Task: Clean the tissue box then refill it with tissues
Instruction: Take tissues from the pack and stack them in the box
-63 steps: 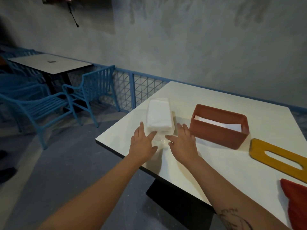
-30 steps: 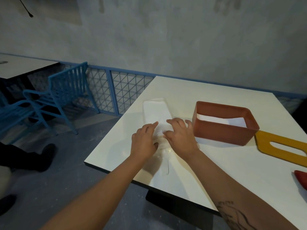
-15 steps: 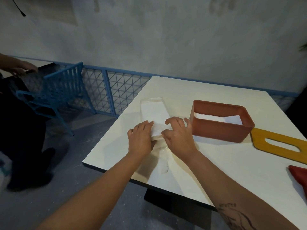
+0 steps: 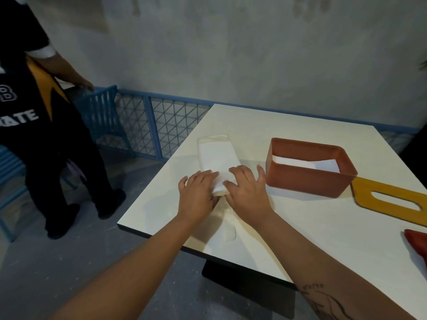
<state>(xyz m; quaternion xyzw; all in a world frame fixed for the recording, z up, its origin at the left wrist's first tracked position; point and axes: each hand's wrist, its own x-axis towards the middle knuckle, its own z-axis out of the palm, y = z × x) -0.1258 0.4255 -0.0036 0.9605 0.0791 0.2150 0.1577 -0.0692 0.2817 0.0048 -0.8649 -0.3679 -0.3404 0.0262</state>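
Note:
A pack of white tissues (image 4: 216, 155) in clear plastic wrap lies on the white table (image 4: 300, 227), left of an open terracotta tissue box (image 4: 309, 181). The box holds some white tissue at its bottom. My left hand (image 4: 196, 195) and my right hand (image 4: 248, 191) both grip the near end of the pack, fingers curled over its top. Loose clear wrap (image 4: 228, 229) trails toward me between my wrists. The box's yellow lid (image 4: 390, 199) with a long slot lies flat to the right of the box.
A red cloth (image 4: 418, 243) pokes in at the right edge. Another person in dark clothes (image 4: 44, 125) stands at the left by a blue chair (image 4: 101, 114). A blue mesh railing (image 4: 161, 125) runs behind the table's left side.
Both hands slid forward from the loose wrap onto the pack's near end and closed on it. The view turned, and a person walked in at the left.

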